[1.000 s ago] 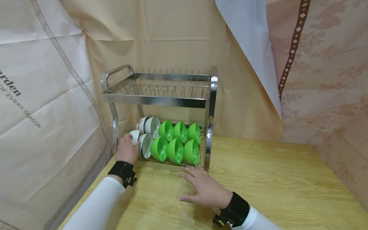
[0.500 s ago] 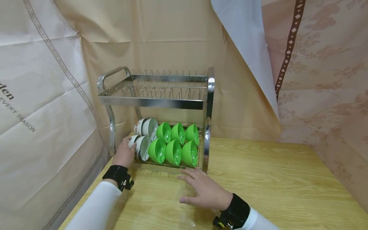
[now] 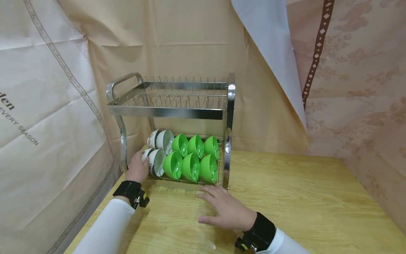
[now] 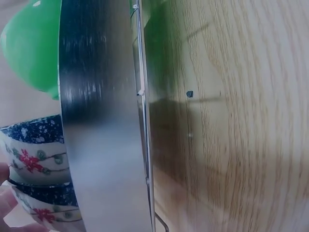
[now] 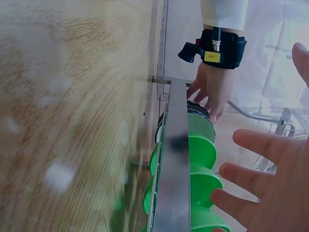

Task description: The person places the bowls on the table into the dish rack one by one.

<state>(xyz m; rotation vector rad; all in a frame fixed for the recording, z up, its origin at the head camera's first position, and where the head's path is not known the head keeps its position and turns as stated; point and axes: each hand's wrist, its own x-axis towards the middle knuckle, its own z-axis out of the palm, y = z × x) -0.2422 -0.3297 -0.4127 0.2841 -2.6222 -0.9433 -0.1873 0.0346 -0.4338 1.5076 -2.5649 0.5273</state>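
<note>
My left hand (image 3: 137, 168) holds the leftmost front bowl (image 3: 147, 154) at its outer side. This white bowl leans against another white bowl (image 3: 157, 162) on the lower rack. In the left wrist view, fingertips (image 4: 7, 200) touch the lower bowl (image 4: 50, 212); both bowls have dark blue speckled rims and red flowers. Two more white bowls (image 3: 165, 141) lean in the back row. Green bowls (image 3: 190, 167) stand tilted in two rows to their right. My right hand (image 3: 226, 208) has its fingers spread, near the rack's front right corner, holding nothing.
The two-tier metal dish rack (image 3: 165, 112) stands on a wooden table (image 3: 285, 197). Its upper tier has wire dividers without dishes on it. Cloth sheets (image 3: 196, 42) hang behind and at both sides. The rack's front rail (image 4: 106, 145) runs close before the bowls.
The left hand has brought its white bowl over against the neighbouring one, closing the gap between them. The head view has shifted slightly. The right hand stays put.
</note>
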